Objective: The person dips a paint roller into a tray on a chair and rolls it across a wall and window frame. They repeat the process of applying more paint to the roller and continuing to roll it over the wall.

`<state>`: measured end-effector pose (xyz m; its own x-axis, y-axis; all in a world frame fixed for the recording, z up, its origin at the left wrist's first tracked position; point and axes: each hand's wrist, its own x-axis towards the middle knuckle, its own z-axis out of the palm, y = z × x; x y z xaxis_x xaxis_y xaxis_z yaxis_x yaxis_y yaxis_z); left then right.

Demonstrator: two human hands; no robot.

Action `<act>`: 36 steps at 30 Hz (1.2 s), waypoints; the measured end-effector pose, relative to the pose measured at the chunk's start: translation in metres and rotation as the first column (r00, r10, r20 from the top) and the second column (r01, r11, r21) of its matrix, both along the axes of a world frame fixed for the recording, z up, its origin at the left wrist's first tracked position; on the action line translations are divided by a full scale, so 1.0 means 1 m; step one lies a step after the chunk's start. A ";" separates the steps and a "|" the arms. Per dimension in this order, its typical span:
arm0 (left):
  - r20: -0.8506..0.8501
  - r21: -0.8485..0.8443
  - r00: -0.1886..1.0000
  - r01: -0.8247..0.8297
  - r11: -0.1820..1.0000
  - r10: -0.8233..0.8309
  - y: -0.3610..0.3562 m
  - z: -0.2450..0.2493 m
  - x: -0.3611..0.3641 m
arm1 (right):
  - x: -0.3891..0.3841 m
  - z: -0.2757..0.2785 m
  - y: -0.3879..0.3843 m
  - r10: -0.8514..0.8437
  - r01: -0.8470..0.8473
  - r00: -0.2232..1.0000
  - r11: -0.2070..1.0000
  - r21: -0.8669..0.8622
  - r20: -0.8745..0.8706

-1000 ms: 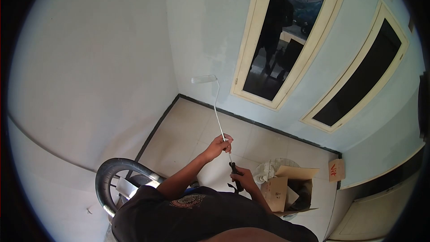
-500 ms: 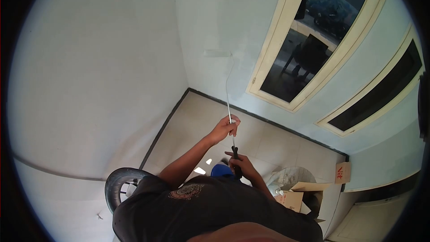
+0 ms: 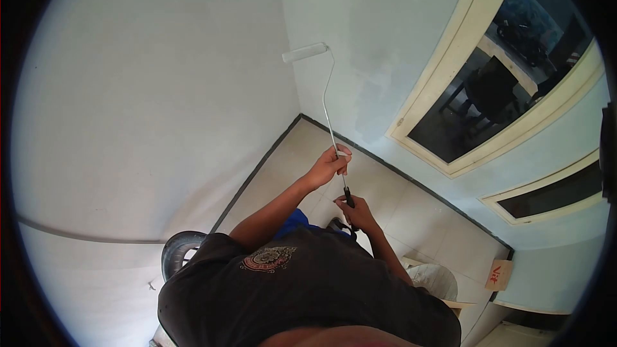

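Observation:
A long-handled paint roller [image 3: 305, 52] with a white sleeve is up in front of me, tilted, overlapping the wall corner in this view. Its thin metal rod bends down toward me. Halfway along the rod, my left hand [image 3: 328, 168] is closed around the metal. Lower down, my right hand [image 3: 357, 212] grips the black handle [image 3: 349, 198], with a fingertip pointing out to the left.
Pale walls [image 3: 160, 90] meet at a corner edged by dark skirting [image 3: 398, 177]. Cream-framed windows [image 3: 418, 103] stand to the right. On the tiled floor are a cardboard box [image 3: 499, 275] and a whitish round container [image 3: 434, 281]. A black tyre-like ring [image 3: 175, 254] is behind my left arm.
The roller head has risen and tilted, its left end now lower, and both hands have moved up slightly with it. My view has turned, shifting the corner and windows rightward.

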<state>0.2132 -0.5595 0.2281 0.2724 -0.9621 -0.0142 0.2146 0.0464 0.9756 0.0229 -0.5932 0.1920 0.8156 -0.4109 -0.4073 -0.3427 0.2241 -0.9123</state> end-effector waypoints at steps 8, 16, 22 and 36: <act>-0.089 0.057 0.996 0.006 0.998 -0.001 -0.036 -0.017 0.060 | 0.052 0.010 -0.029 -0.026 0.025 0.999 0.999 -0.043 -0.035; -0.120 0.155 0.993 0.038 0.987 -0.019 -0.028 -0.018 0.140 | 0.130 -0.005 -0.031 -0.046 0.043 0.997 0.998 -0.037 -0.069; -0.104 0.137 0.994 -0.014 0.990 0.029 -0.016 -0.036 0.208 | 0.198 -0.023 -0.035 0.009 -0.026 0.996 0.980 -0.198 -0.087; -0.096 0.390 0.994 -0.011 0.921 0.052 -0.055 -0.036 0.219 | 0.207 -0.033 -0.068 -0.025 0.011 0.970 0.998 -0.058 -0.241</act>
